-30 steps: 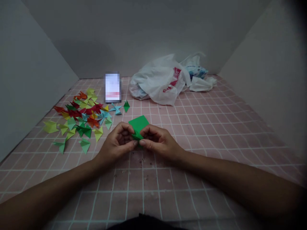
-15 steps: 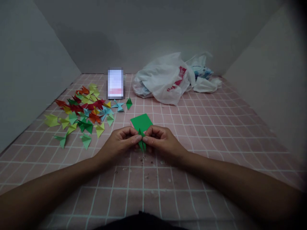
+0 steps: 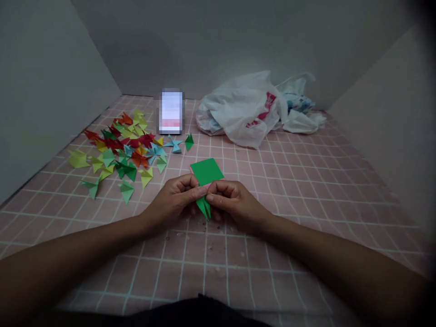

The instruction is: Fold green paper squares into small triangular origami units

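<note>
A small folded green paper [image 3: 203, 208] is pinched between my two hands, its split points hanging down toward me. My left hand [image 3: 184, 194] grips it from the left, with the thumb laid across its upper part. From the right, my right hand [image 3: 226, 198] holds it between thumb and curled fingers. The fingertips of both hands nearly touch and hide the upper part of the fold. Just beyond them, a flat green square sheet [image 3: 207, 171] lies on the cloth, with a pink edge showing under it.
Many folded paper pieces [image 3: 125, 169] in several colours are spread at the left. A lit phone [image 3: 170, 111] with a blurred screen stands behind them. One green folded piece [image 3: 189, 142] lies apart. White plastic bags [image 3: 241, 109] sit at the back on the checked cloth [image 3: 306, 195].
My left thumb has slid across the folded paper, and its upper tip is now covered. The paper's lower points look turned and wider. The whole view has shifted slightly.
</note>
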Available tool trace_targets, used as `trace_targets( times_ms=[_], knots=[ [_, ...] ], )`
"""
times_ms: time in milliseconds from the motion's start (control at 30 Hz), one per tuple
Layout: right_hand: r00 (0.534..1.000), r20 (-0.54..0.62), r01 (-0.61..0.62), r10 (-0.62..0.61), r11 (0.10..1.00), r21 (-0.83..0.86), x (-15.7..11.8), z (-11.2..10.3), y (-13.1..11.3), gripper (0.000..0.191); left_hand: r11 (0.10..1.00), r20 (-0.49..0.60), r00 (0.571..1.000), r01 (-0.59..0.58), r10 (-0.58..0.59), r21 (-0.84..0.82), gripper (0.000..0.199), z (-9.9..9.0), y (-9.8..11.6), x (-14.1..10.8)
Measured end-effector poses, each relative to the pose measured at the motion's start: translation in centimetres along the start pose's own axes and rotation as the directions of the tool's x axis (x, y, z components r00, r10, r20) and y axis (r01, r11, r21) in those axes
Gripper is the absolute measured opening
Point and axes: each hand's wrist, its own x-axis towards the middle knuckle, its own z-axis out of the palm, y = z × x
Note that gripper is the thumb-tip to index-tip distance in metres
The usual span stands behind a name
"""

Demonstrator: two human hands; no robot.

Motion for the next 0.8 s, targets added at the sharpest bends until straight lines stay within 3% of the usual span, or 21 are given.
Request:
trace_targets(
  times_ms=[200,533,800],
  knots=[
    [1.0,0.012,-0.016,0.016,0.999,0.037,0.0,0.2,0.0,0.031,1.0,-0.011,1.0,0.006,-0.005,0.027,0.033,-0.1,0.1,-0.2],
    [0.999,0.042,-0.026,0.026,1.0,0.016,-0.1,0.3,-0.4,0.033,0.974,-0.039,0.997,-0.053,0.063,0.218,0.039,0.2,0.6,-0.1],
    [0.992,-0.113,0.046,-0.049,0.999,-0.027,-0.2,0.6,-0.4,0.033,0.98,0.05,0.998,0.024,-0.034,0.196,0.038,-0.1,0.8,0.2]
  ],
)
